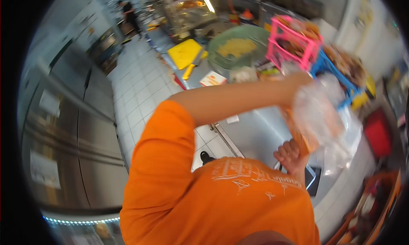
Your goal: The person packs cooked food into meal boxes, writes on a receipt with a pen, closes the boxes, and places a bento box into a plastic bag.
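My left arm reaches across from the left, its wrist bent over a clear plastic bag [319, 111] with something orange showing in or behind it. My left hand [300, 85] is blurred and partly covered by the plastic, which it appears to grip. Below it is my right hand [289, 156], its fingers curled closed beside the lower end of the orange part. Whatever those fingers hold is hidden. A dark flat object with a bright panel [314, 182] lies just beyond the right wrist.
A steel worktop [260, 130] carries a large green basin [217, 60], yellow board [183, 53], yellow-handled knife [188, 70], pink basket [304, 53] and blue basket [341, 79]. Steel refrigerators [64, 138] line the left. An orange crate [383, 211] stands lower right. Another person [129, 15] stands far back.
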The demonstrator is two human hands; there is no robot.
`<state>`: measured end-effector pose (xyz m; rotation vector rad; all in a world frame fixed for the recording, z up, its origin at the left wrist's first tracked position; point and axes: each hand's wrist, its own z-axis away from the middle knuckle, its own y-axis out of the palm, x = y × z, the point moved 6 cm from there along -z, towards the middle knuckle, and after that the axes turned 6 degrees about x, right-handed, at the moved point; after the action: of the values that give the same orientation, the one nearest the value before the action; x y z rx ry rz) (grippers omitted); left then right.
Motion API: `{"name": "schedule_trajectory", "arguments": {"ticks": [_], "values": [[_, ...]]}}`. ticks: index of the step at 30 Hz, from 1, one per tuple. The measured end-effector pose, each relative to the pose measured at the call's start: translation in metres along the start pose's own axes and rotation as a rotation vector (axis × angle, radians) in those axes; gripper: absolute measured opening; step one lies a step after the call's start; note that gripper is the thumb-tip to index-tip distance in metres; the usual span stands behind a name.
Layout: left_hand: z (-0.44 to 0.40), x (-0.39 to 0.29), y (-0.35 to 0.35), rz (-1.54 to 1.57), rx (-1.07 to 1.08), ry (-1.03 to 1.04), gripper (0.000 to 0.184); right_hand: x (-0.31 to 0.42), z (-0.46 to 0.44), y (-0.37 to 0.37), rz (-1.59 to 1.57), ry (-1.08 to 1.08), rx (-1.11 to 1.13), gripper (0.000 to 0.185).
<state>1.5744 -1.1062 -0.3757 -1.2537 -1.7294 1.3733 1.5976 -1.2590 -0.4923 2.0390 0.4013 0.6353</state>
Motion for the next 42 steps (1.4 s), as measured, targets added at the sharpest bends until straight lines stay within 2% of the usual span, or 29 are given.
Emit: {"name": "schedule_trajectory", "arguments": {"ticks": [1,2,4,6,7,10,17,23,25,27,29,30,32,33,34,35,36,37,38,41,42], "values": [[0.01,-0.005,0.0,0.032,0.013,0.018,0.022,0.006,0.019,-0.011,-0.064,-0.041,-0.03,0.034],[0.019,-0.007,-0.002,0.075,0.032,0.022,0.022,0.022,0.043,-0.053,0.245,-0.29,-0.382,0.038],[0.036,-0.009,-0.004,0.157,0.075,0.015,0.024,0.045,0.055,-0.051,0.242,-0.441,-0.634,0.047],[0.048,-0.015,-0.007,0.224,0.121,-0.003,0.025,0.062,0.031,-0.026,0.032,-0.393,-0.409,0.054],[0.052,-0.018,-0.008,0.252,0.143,-0.008,0.026,0.071,0.03,-0.035,0.116,-0.418,-0.334,0.057],[0.057,-0.028,-0.006,0.327,0.196,-0.021,0.028,0.071,0.0,-0.048,0.26,-0.437,-0.527,0.057],[0.057,-0.025,-0.016,0.346,0.161,-0.103,0.034,0.007,-0.048,-0.08,0.408,-0.26,-0.629,0.052],[0.089,-0.005,0.022,-0.018,0.133,-0.348,0.035,-0.025,-0.017,-0.136,0.434,-0.075,-0.602,0.048],[0.107,0.011,0.069,0.02,0.176,-0.306,0.035,-0.011,0.03,-0.175,0.464,-0.084,-0.629,0.047],[0.128,0.036,0.133,0.328,0.282,-0.094,0.036,0.026,0.088,-0.201,0.507,-0.26,-0.898,0.046],[0.154,0.044,0.186,0.597,0.342,0.132,0.038,0.068,0.13,-0.178,0.679,-0.438,-1.347,0.045],[0.16,0.034,0.194,0.636,0.337,0.216,0.039,0.079,0.134,-0.161,0.807,-0.493,-1.356,0.049],[0.161,0.013,0.205,0.222,0.171,0.229,0.043,0.075,0.097,-0.115,1.443,-0.259,-1.12,0.049],[0.15,-0.005,0.192,0.246,0.09,0.155,0.045,0.06,0.072,-0.098,1.739,-0.123,-0.963,0.048],[0.144,-0.016,0.185,0.27,0.009,0.08,0.047,0.043,0.052,-0.095,2.049,-0.009,-0.954,0.051],[0.155,-0.005,0.223,0.51,0.123,-0.116,0.049,0.031,0.036,-0.095,2.035,0.031,-0.936,0.048],[0.159,-0.006,0.238,0.637,0.158,-0.206,0.048,0.02,0.02,-0.095,2.021,0.071,-0.918,0.046],[0.161,-0.01,0.247,0.753,0.179,-0.286,0.047,0.019,0.008,-0.089,1.692,0.028,-0.896,0.039],[0.161,-0.017,0.247,0.787,0.152,-0.305,0.046,0.019,-0.002,-0.089,1.371,-0.013,-0.853,0.032],[0.157,-0.029,0.245,0.83,0.076,-0.329,0.043,0.036,-0.026,-0.103,1.256,-0.166,-0.865,0.017],[0.155,-0.03,0.245,0.838,0.068,-0.334,0.042,0.047,-0.038,-0.066,1.203,-0.24,-0.757,0.015]]}}
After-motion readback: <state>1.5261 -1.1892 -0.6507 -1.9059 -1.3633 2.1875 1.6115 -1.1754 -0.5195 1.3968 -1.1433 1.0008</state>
